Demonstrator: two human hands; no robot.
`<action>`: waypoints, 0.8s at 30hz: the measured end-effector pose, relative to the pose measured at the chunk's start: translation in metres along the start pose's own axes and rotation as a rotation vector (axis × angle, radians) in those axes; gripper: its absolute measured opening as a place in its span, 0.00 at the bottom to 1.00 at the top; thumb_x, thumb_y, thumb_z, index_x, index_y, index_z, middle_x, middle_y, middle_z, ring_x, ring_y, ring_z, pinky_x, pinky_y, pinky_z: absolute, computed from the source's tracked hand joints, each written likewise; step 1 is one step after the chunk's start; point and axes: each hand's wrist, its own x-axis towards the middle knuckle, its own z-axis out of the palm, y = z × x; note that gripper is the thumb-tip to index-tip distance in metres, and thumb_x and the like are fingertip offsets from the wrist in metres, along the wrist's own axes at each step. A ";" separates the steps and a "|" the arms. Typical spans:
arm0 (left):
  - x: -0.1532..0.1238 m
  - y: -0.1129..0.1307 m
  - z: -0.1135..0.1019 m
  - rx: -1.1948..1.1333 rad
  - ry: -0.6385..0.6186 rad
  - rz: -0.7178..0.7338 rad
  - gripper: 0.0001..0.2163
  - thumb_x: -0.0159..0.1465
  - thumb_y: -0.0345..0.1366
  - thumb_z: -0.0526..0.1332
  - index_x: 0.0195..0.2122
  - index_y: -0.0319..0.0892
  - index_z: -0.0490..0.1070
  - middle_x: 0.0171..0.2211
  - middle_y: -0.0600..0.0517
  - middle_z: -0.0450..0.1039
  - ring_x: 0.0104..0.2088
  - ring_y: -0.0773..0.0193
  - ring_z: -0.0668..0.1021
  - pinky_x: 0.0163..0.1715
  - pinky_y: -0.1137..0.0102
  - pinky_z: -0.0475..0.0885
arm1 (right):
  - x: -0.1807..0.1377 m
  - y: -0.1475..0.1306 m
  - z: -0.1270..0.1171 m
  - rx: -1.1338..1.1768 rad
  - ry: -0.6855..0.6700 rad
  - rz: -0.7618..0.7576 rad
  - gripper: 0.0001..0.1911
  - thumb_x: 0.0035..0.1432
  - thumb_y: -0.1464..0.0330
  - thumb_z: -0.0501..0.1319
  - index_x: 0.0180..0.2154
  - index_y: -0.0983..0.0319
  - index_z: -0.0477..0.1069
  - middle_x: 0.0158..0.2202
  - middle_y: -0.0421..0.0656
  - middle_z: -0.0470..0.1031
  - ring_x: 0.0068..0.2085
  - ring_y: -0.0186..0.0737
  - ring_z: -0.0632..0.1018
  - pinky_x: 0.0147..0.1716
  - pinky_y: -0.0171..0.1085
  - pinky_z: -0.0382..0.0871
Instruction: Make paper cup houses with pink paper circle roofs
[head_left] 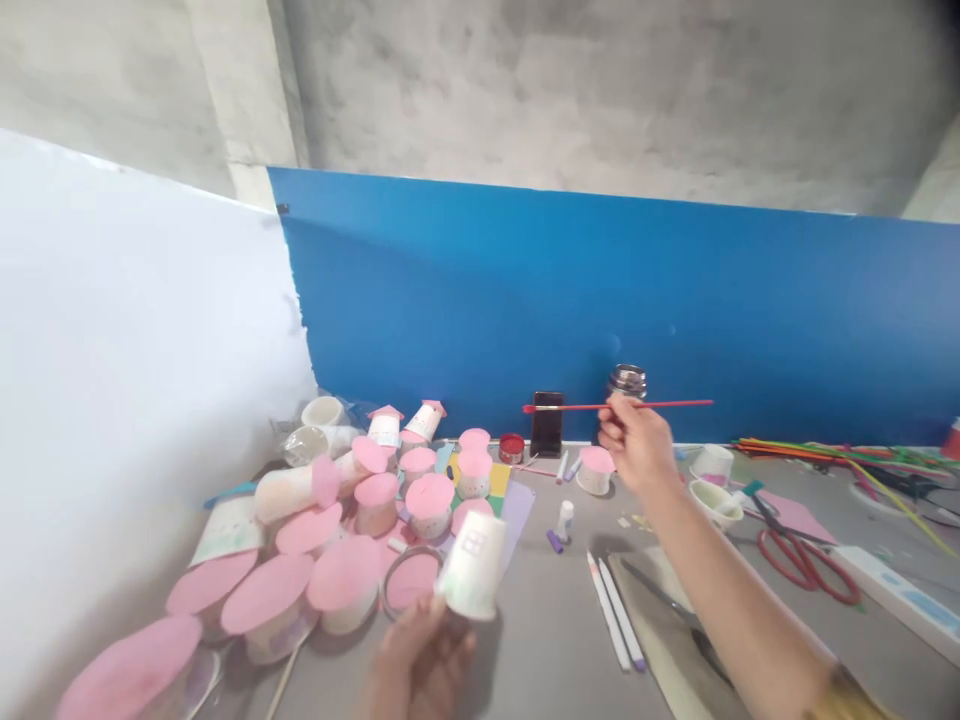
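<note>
Paper cup [472, 565] gripped by left hand [420, 660]; right hand [637, 445] pinches red stick [619, 405] (pink-capped cups [345, 580] crowd left).

You are looking forward and down from head height, fairly close, facing the blue board [600, 310]; edges seem blurred.

Two bare hands and one bare forearm

The right hand [637, 445] and its long forearm are uncovered, with a mustard-yellow sleeve edge only at the near right corner. The left hand [420, 660] shows blurred at the near edge, without ring, glove or watch.
</note>
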 end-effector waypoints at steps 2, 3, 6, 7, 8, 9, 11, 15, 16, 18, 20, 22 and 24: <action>-0.004 0.008 0.021 -0.059 0.054 0.068 0.06 0.60 0.23 0.67 0.37 0.38 0.76 0.36 0.47 0.81 0.35 0.61 0.83 0.36 0.68 0.81 | -0.035 -0.020 -0.016 0.098 -0.052 0.034 0.27 0.51 0.41 0.65 0.31 0.58 0.65 0.24 0.35 0.68 0.20 0.28 0.61 0.18 0.31 0.54; -0.007 0.011 0.031 -0.097 0.060 0.081 0.05 0.62 0.22 0.65 0.36 0.38 0.76 0.34 0.48 0.80 0.33 0.62 0.83 0.35 0.68 0.81 | -0.055 -0.028 -0.023 0.214 -0.086 0.067 0.25 0.51 0.46 0.69 0.31 0.59 0.67 0.24 0.35 0.68 0.20 0.28 0.60 0.18 0.30 0.54; -0.016 0.013 0.051 -0.176 0.107 0.078 0.05 0.64 0.22 0.63 0.33 0.37 0.75 0.33 0.47 0.80 0.33 0.63 0.82 0.32 0.70 0.80 | -0.120 -0.045 -0.044 0.265 -0.070 0.026 0.16 0.58 0.54 0.69 0.32 0.59 0.74 0.24 0.38 0.70 0.20 0.29 0.63 0.21 0.33 0.62; -0.019 0.012 0.053 -0.185 0.108 0.072 0.04 0.63 0.23 0.64 0.33 0.37 0.75 0.33 0.47 0.80 0.33 0.63 0.82 0.33 0.70 0.80 | -0.141 -0.048 -0.050 0.208 -0.030 -0.027 0.13 0.61 0.55 0.68 0.32 0.58 0.75 0.23 0.38 0.69 0.20 0.31 0.65 0.20 0.34 0.62; -0.021 0.010 0.053 -0.188 0.108 0.065 0.03 0.62 0.23 0.65 0.33 0.37 0.76 0.33 0.47 0.80 0.33 0.63 0.82 0.33 0.70 0.80 | -0.160 -0.048 -0.056 0.143 0.015 -0.080 0.13 0.63 0.56 0.67 0.31 0.57 0.76 0.21 0.38 0.68 0.20 0.34 0.67 0.19 0.35 0.63; -0.023 0.008 0.052 -0.185 0.101 0.061 0.03 0.61 0.24 0.67 0.33 0.37 0.76 0.33 0.47 0.80 0.33 0.63 0.82 0.33 0.69 0.80 | -0.178 -0.048 -0.059 0.125 0.053 -0.090 0.13 0.65 0.57 0.66 0.32 0.56 0.75 0.22 0.40 0.71 0.21 0.36 0.70 0.19 0.36 0.64; -0.025 0.003 0.048 -0.145 0.057 0.090 0.05 0.57 0.28 0.72 0.32 0.37 0.76 0.32 0.48 0.80 0.34 0.62 0.82 0.35 0.69 0.79 | -0.203 -0.043 -0.063 0.070 0.089 -0.116 0.13 0.66 0.57 0.65 0.32 0.57 0.76 0.25 0.43 0.75 0.21 0.37 0.72 0.19 0.38 0.67; -0.027 -0.006 0.042 0.075 -0.040 0.285 0.13 0.50 0.38 0.78 0.25 0.39 0.74 0.33 0.48 0.81 0.35 0.61 0.80 0.37 0.67 0.77 | -0.220 -0.034 -0.055 0.021 0.086 -0.150 0.15 0.66 0.56 0.65 0.34 0.60 0.77 0.27 0.45 0.79 0.21 0.38 0.73 0.19 0.38 0.69; -0.027 -0.007 0.040 0.132 -0.035 0.325 0.14 0.50 0.39 0.78 0.25 0.39 0.74 0.34 0.48 0.81 0.35 0.62 0.80 0.37 0.67 0.76 | -0.220 -0.033 -0.051 0.017 0.100 -0.166 0.14 0.65 0.56 0.66 0.35 0.61 0.77 0.27 0.45 0.80 0.22 0.38 0.74 0.19 0.37 0.70; -0.027 -0.009 0.036 0.220 0.002 0.372 0.15 0.49 0.41 0.78 0.25 0.40 0.75 0.34 0.49 0.81 0.34 0.63 0.79 0.38 0.67 0.74 | -0.220 -0.034 -0.044 0.003 0.127 -0.222 0.14 0.64 0.58 0.67 0.35 0.62 0.78 0.27 0.45 0.80 0.22 0.38 0.75 0.19 0.36 0.70; -0.026 -0.012 0.032 0.282 0.031 0.383 0.14 0.50 0.42 0.77 0.26 0.40 0.75 0.32 0.50 0.80 0.33 0.63 0.78 0.40 0.68 0.72 | -0.221 -0.035 -0.039 -0.012 0.122 -0.261 0.13 0.64 0.59 0.68 0.35 0.62 0.79 0.27 0.45 0.81 0.23 0.37 0.76 0.20 0.35 0.70; -0.026 -0.014 0.028 0.317 0.039 0.381 0.14 0.51 0.43 0.77 0.26 0.41 0.76 0.30 0.51 0.79 0.32 0.63 0.78 0.40 0.67 0.71 | -0.222 -0.034 -0.036 -0.020 0.095 -0.284 0.12 0.64 0.60 0.68 0.35 0.62 0.79 0.27 0.45 0.82 0.23 0.37 0.77 0.20 0.35 0.71; -0.026 -0.015 0.025 0.327 0.034 0.370 0.14 0.52 0.43 0.76 0.26 0.41 0.76 0.29 0.51 0.79 0.32 0.64 0.77 0.40 0.68 0.69 | -0.223 -0.033 -0.036 -0.033 0.056 -0.298 0.11 0.64 0.61 0.68 0.35 0.63 0.79 0.27 0.45 0.82 0.23 0.37 0.77 0.21 0.35 0.73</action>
